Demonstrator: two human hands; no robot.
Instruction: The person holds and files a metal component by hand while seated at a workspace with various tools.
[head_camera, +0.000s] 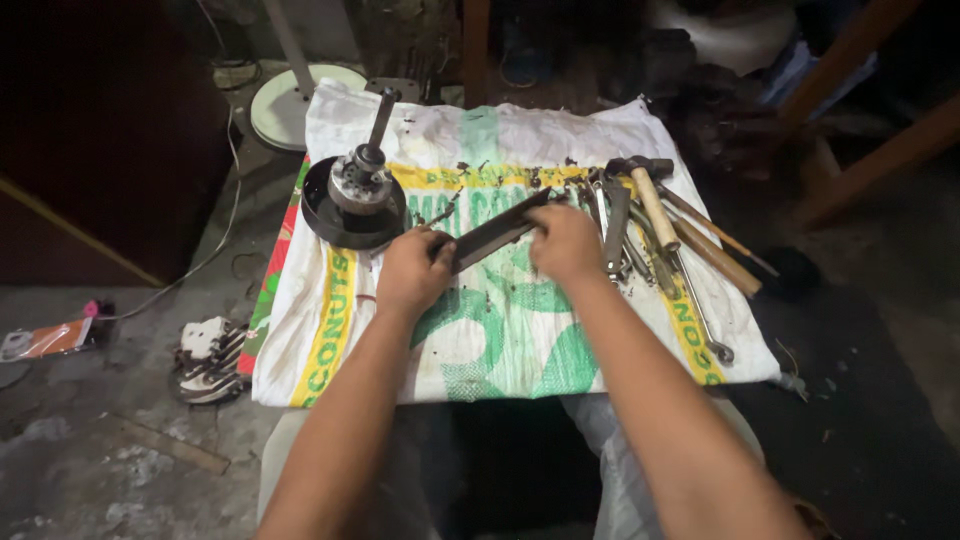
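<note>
Sack (500, 340) spread on floor; motor rotor with shaft (357, 190) sits on its back-left corner. Flat metal bar (497, 230) spans mid-sack between left hand (412, 272) and right hand (566, 243). Hammer (650, 198) and wrenches (625, 235) lie right of the bar; round white base (295, 105) behind the sack.

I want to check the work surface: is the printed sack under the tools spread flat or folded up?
Spread flat. The sack lies open under the hammer, the round metal part and both hands, its edges showing on all sides.
</note>
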